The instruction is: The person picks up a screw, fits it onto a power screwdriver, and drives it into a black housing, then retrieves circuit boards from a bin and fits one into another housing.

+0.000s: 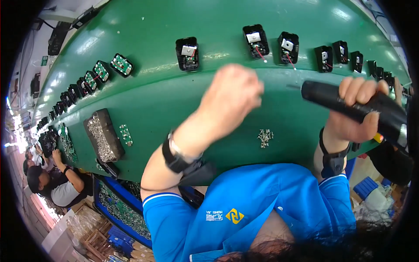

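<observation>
My right hand (360, 102) is wrapped round a black electric screwdriver (334, 98), raised above the table with its thin bit pointing left. The bit is smeared by motion. Over the middle of the table, my left hand (233, 94) is curled closed, its fingers blurred; whatever they hold, if anything, is hidden. A small heap of silvery screws (265, 138) lies between my arms. Beyond my left hand stand black plastic housings, among them one with a metal plate (187, 53) and two with red wires (255, 41), (288, 47).
The green table (166, 100) curves away on both sides. At left, housings with green circuit boards (121, 65) form a long row. A dark box of small metal parts (104, 135) sits beside a loose circuit board (126, 135). A co-worker (65, 187) works at far left.
</observation>
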A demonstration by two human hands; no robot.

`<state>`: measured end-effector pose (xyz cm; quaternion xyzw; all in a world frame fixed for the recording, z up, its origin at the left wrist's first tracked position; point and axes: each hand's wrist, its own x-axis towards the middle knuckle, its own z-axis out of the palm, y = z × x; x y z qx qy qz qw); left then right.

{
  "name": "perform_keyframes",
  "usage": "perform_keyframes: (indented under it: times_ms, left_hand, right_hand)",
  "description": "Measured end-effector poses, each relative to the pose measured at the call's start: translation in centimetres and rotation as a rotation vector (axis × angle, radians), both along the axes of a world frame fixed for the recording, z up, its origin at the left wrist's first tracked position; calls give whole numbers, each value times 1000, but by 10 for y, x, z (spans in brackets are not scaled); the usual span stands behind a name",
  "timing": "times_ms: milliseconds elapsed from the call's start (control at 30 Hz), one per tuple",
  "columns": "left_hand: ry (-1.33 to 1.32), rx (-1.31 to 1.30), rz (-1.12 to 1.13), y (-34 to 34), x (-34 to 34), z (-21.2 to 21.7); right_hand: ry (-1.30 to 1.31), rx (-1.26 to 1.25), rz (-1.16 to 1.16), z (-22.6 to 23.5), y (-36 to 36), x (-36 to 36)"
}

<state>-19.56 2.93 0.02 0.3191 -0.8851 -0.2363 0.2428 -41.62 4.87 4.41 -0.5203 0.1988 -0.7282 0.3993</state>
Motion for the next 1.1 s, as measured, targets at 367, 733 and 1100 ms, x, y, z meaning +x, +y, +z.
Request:
perform_keyframes:
  times_ms: [367,733,1100]
  left_hand:
    - [-46,49,-125,67,-12,-34]
    - [103,202,84,60,-20,-36]
    - [1202,1374,70,49,-60,-38]
  right_hand:
    - [-50,156,-136,-19,58,-19]
    - [-120,129,-152,-13,51,-29]
    - [-330,19,-8,12,28,-15]
